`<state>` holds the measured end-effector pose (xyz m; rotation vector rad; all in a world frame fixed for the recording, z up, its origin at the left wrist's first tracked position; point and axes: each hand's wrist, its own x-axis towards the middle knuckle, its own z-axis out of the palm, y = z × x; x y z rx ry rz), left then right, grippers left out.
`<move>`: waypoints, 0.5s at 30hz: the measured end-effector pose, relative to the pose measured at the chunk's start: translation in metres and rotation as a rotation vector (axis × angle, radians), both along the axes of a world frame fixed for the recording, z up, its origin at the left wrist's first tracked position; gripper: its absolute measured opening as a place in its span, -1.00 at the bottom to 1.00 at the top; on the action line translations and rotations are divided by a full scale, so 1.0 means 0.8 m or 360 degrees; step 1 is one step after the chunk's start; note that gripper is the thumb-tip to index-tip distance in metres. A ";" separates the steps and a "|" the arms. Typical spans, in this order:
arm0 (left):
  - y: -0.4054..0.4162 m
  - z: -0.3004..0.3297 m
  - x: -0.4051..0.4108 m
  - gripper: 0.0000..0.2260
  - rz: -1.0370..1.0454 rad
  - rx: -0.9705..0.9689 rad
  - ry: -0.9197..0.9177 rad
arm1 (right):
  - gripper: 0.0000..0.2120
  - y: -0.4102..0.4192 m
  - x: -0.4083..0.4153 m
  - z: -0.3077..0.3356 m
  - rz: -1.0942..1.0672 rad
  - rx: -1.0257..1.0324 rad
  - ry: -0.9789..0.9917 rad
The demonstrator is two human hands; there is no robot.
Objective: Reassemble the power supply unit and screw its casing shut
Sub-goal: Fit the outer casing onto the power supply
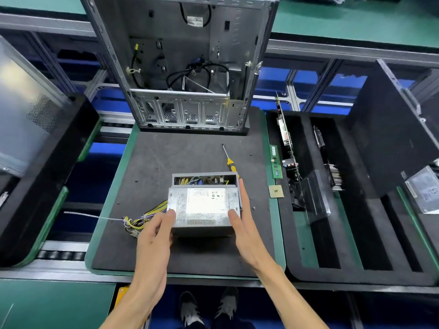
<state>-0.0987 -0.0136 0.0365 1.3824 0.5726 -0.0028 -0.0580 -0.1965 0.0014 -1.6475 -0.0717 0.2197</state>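
Both hands flank the power supply unit (204, 205) mid-mat: left hand (154, 236) and right hand (244, 224) press its sides, fingers straight. Cover (205, 206) sits short; slide it square before grabbing screwdriver (230, 160).

Single head-worn view, wide-angle, looking forward and down, close over the mat (166, 162)

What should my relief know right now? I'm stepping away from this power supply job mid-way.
Hands: left hand and right hand flat against the sides of the grey metal power supply cover, fingers straight.
Place: cover sits short of closed on the black foam mat; wiring shows in the gap behind it.
Yellow-handled screwdriver lies untouched behind the unit; small loose screws scattered on the mat.
Left: seat the cover fully, drive the screws.
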 end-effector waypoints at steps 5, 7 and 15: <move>-0.009 0.008 0.002 -0.77 0.0024 -0.0187 0.0063 | -0.27 -0.001 -0.006 0.002 0.0015 0.0034 0.0025; -0.008 0.010 0.002 -0.77 0.0009 -0.0257 0.0095 | -0.27 -0.001 -0.006 0.004 0.0012 0.0052 0.0022; 0.017 0.013 0.010 -0.63 -0.0172 -0.0043 0.0237 | -0.33 0.000 0.005 0.006 -0.0165 0.0051 0.0029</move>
